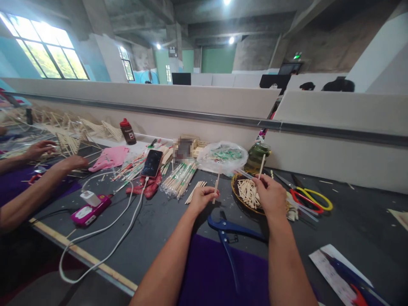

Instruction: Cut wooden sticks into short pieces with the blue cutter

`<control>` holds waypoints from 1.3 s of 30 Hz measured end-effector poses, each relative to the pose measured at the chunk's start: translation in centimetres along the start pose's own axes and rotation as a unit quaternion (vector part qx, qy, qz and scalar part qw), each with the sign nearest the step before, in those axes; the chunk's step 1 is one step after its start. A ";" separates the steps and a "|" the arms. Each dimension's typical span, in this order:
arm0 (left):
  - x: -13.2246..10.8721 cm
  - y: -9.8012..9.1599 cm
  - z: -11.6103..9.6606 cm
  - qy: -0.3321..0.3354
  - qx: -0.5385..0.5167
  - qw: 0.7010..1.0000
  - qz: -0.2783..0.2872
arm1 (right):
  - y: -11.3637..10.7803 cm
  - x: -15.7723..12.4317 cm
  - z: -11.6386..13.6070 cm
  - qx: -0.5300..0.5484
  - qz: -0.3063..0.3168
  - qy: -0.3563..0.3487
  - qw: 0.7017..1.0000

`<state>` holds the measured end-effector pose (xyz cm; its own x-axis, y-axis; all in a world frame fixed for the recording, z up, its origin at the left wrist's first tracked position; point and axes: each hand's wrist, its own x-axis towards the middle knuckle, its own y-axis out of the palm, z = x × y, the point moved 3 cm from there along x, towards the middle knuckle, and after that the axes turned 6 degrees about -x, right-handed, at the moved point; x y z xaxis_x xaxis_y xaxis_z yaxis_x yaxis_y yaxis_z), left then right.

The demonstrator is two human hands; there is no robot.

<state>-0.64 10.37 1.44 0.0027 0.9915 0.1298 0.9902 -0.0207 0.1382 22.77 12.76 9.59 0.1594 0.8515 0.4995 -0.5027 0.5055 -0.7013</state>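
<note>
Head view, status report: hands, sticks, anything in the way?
Left hand shut on left stick. Right hand shut on right stick, at basket. Between forearms, blue cutter on table; nothing blocking.

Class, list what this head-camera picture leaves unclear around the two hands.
Head view: boxy object behind the phone, blurred out.
Head view: basket, right part hidden by the right hand.
Head view: printed sheet, cut off by the bottom edge.

blue cutter (228, 231), yellow-red scissors (310, 197), pink cloth (110, 157)
</note>
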 end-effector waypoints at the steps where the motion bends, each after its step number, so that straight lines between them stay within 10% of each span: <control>1: 0.0 0.0 0.0 -0.001 -0.001 1.000 -0.001 | 0.1 0.0 -0.2 -0.012 -0.004 -0.002 1.000; 15: -0.1 -0.1 0.3 -0.008 0.009 1.000 0.000 | 3.9 -0.8 -4.2 -0.129 0.135 0.028 0.982; 21: 0.1 -0.8 -0.7 0.004 -0.030 0.998 -0.056 | 0.3 -1.6 -0.7 -0.135 0.138 -0.029 0.981; 31: -0.4 -2.1 -2.4 -0.050 -0.144 0.983 -0.103 | 0.1 -14.6 4.8 -0.213 0.378 -0.115 0.893; 39: -1.2 -2.8 -3.0 -0.123 -0.163 0.979 -0.007 | -2.2 -11.4 5.4 -0.144 0.370 -0.111 0.911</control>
<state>-3.85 8.88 3.84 0.0621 0.9921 -0.1094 0.8934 -0.0064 0.4492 17.50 1.18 8.19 -0.3237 0.9412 -0.0967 -0.1535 -0.1531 -0.9762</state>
